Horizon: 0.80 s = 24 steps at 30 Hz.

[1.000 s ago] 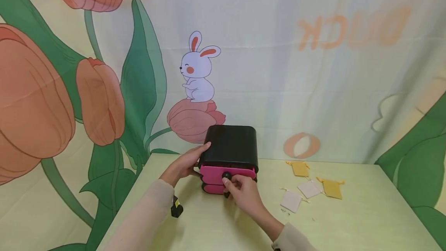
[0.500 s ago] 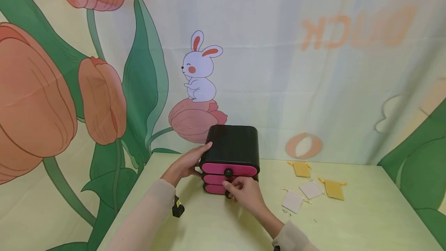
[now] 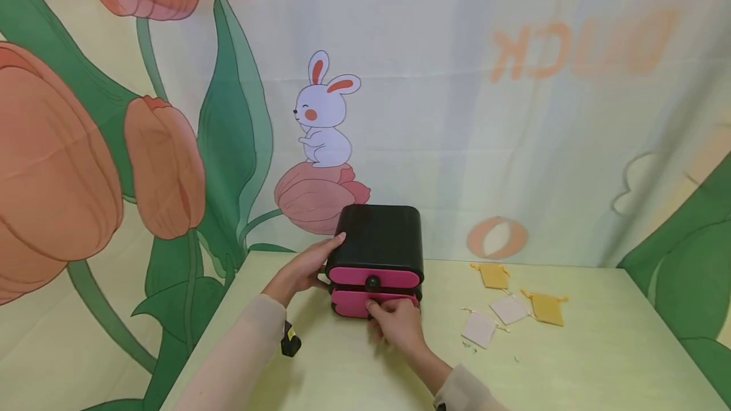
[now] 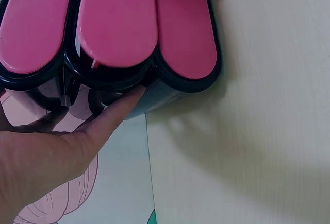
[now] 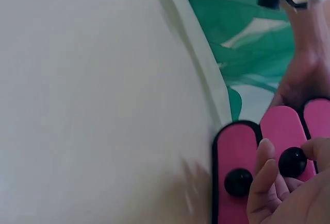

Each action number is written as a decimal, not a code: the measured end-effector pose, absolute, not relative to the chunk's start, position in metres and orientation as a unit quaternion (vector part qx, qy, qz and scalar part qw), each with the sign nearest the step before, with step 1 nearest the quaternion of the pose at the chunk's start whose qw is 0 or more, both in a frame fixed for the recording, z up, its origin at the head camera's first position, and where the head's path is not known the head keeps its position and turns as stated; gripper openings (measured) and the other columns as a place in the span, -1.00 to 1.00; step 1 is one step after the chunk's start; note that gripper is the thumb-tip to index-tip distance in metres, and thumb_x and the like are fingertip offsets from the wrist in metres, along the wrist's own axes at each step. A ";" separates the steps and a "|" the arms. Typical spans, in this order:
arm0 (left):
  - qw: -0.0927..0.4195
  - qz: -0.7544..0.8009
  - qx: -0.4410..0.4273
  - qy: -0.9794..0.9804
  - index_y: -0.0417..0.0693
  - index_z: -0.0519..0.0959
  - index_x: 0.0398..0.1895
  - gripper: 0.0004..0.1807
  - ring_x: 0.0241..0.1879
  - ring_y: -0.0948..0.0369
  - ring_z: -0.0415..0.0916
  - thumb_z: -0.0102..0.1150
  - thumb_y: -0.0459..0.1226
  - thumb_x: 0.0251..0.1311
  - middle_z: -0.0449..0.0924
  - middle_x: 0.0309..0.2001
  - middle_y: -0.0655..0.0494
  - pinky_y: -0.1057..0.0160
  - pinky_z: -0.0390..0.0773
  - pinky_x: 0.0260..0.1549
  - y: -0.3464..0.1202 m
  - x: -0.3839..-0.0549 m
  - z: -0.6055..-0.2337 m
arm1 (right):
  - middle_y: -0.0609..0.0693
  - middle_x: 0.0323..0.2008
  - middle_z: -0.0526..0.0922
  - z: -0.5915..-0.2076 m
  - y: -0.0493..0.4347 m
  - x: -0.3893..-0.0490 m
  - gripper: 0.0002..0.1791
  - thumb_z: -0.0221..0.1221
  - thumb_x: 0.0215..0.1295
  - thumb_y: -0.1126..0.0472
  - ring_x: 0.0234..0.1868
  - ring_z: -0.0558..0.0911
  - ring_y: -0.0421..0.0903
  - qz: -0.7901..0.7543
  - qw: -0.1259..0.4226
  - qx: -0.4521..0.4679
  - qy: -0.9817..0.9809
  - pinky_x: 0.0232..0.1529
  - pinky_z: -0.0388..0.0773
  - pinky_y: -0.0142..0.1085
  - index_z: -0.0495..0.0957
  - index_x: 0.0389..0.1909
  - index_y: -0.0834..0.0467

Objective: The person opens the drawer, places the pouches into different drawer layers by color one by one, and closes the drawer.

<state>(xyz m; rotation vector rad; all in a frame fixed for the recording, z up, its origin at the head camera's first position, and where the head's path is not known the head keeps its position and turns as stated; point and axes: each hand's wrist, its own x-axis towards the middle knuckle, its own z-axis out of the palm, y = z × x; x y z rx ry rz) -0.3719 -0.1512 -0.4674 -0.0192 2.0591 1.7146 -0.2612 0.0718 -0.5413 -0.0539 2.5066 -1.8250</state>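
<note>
A small black cabinet point(image 3: 379, 236) with three pink-fronted drawers stands on the table. Its middle drawer point(image 4: 118, 23) is pulled slightly out, and the top drawer point(image 3: 354, 276) is pushed in. With thumb and fingers my right hand point(image 3: 402, 325) pinches the round black knob point(image 5: 293, 162) of the middle drawer. The bottom drawer point(image 4: 188, 33) sits flush in its frame, its knob point(image 5: 238, 183) beside my fingers. My left hand point(image 3: 305, 268) steadies the cabinet's left side, extended fingers point(image 4: 116, 113) pressed to the wall. The middle drawer's inside is hidden.
To the right lie two yellow drawstring pouches point(image 3: 546, 308) and two pale ones point(image 3: 478, 328). Small crumb-like bits point(image 3: 469, 347) are scattered in front of them. A printed cloth point(image 3: 434, 113) hangs behind the table.
The top drawer, slightly out a second ago, went in. My right hand moved down to the middle knob, and the middle drawer has come out a little. My left hand stayed put.
</note>
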 end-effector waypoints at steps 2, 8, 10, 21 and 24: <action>0.228 0.622 -0.007 0.749 0.04 0.11 0.69 -0.01 0.45 -0.38 0.28 0.05 0.38 0.41 0.24 0.56 -0.20 -0.50 0.52 0.11 -0.151 -0.372 -0.468 | 0.10 -0.64 0.70 -0.541 0.072 -0.253 -0.48 0.32 0.47 -0.10 -0.69 0.58 -0.15 -0.597 0.034 -0.011 0.801 -0.71 0.43 -0.35 0.75 -0.50 0.27; 0.229 0.619 -0.004 0.751 0.06 0.12 0.69 0.00 0.44 -0.37 0.30 0.05 0.40 0.39 0.23 0.57 -0.20 -0.46 0.57 0.08 -0.151 -0.372 -0.468 | 0.10 -0.61 0.71 -0.539 0.075 -0.223 -0.45 0.32 0.45 -0.14 -0.69 0.63 -0.11 -0.595 0.068 -0.020 0.801 -0.70 0.45 -0.34 0.75 -0.50 0.27; 0.229 0.617 -0.002 0.753 0.06 0.12 0.69 0.00 0.44 -0.38 0.30 0.04 0.40 0.39 0.23 0.57 -0.20 -0.45 0.58 0.07 -0.151 -0.372 -0.469 | 0.08 -0.60 0.72 -0.539 0.076 -0.214 -0.46 0.33 0.45 -0.15 -0.69 0.64 -0.09 -0.594 0.077 -0.022 0.801 -0.70 0.42 -0.35 0.76 -0.50 0.26; 0.231 0.622 -0.003 0.748 0.06 0.11 0.70 0.01 0.45 -0.38 0.28 0.06 0.40 0.38 0.21 0.58 -0.19 -0.45 0.58 0.06 -0.151 -0.372 -0.469 | 0.12 -0.56 0.74 -0.552 0.075 -0.191 -0.47 0.34 0.43 -0.14 -0.66 0.70 0.07 -0.587 0.084 -0.037 0.804 -0.65 0.35 -0.39 0.77 -0.53 0.24; 0.231 0.623 -0.003 0.747 0.06 0.11 0.69 0.01 0.46 -0.38 0.28 0.05 0.40 0.39 0.22 0.58 -0.19 -0.45 0.58 0.07 -0.152 -0.373 -0.469 | 0.11 -0.55 0.75 -0.553 0.076 -0.190 -0.46 0.34 0.43 -0.16 -0.66 0.69 0.04 -0.588 0.095 -0.042 0.802 -0.65 0.41 -0.38 0.76 -0.50 0.25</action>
